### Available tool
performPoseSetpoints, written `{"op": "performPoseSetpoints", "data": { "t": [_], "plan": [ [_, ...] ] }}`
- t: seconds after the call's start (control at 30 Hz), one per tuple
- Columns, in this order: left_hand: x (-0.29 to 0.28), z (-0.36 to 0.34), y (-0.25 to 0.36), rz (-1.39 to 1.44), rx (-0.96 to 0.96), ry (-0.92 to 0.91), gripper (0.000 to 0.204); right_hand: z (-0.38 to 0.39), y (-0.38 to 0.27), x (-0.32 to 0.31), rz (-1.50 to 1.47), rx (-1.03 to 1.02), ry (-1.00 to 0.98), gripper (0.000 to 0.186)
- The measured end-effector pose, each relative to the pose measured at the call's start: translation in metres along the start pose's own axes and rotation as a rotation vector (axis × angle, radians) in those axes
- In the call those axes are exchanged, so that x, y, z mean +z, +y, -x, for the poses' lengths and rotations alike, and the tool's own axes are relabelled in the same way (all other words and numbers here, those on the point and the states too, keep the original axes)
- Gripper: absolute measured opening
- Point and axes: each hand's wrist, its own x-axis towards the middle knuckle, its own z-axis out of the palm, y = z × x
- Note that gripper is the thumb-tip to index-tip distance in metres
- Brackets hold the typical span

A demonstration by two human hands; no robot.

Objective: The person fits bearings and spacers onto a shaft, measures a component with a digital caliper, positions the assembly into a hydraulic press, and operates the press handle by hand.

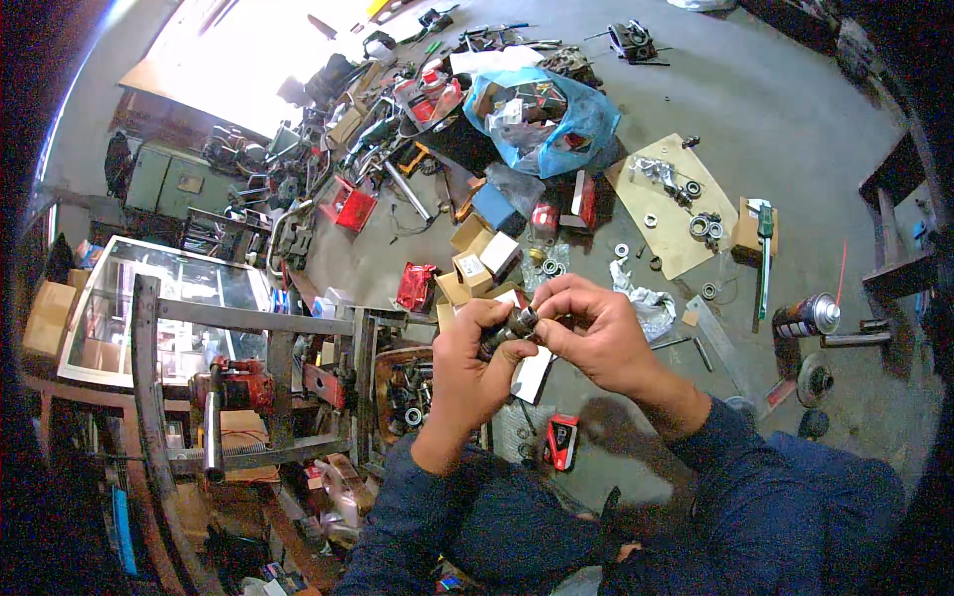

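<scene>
In front of me, my left hand [474, 372] grips a small cylindrical metal part [505, 330], its thumb along the lower side. The fingertips and thumb of my right hand [586, 343] are closed on the part's right end; any smaller piece between them is too small to make out. Just beneath the hands lies a white box [531, 377], partly hidden. Open cardboard boxes [472, 268] sit just beyond, beside a red packet [415, 287]. A red-and-black package [562, 440] rests on the floor below my right hand.
A metal frame with a red clamp [248, 387] stands at left. A cream board with bearings [666, 228], a caliper [763, 263] and a spray can [807, 316] lie at right. A blue bag [566, 149] and piled tools fill the back. Dark steel rails [889, 248] edge the right.
</scene>
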Motion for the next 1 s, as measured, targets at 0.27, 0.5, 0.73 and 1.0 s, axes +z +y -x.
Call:
{"op": "performPoseSetpoints", "data": {
  "t": [0.27,0.5,0.73,1.0],
  "plan": [
    [0.002,0.0,-0.002,-0.013,0.066,-0.038,0.036,-0.003,0.004,-0.005,0.067,-0.016,-0.034,0.01],
    [0.008,0.004,-0.008,0.599,-0.241,-0.119,0.044,-0.001,-0.004,0.004,-0.076,-0.037,0.088,0.005],
    [0.008,0.005,-0.015,1.022,-0.31,-0.219,0.049,-0.003,-0.013,-0.007,-0.37,0.036,0.09,0.006],
    [0.005,0.005,-0.014,1.084,-0.306,-0.279,0.05,-0.003,-0.009,-0.006,-0.422,-0.006,-0.023,0.009]
  ]
}}
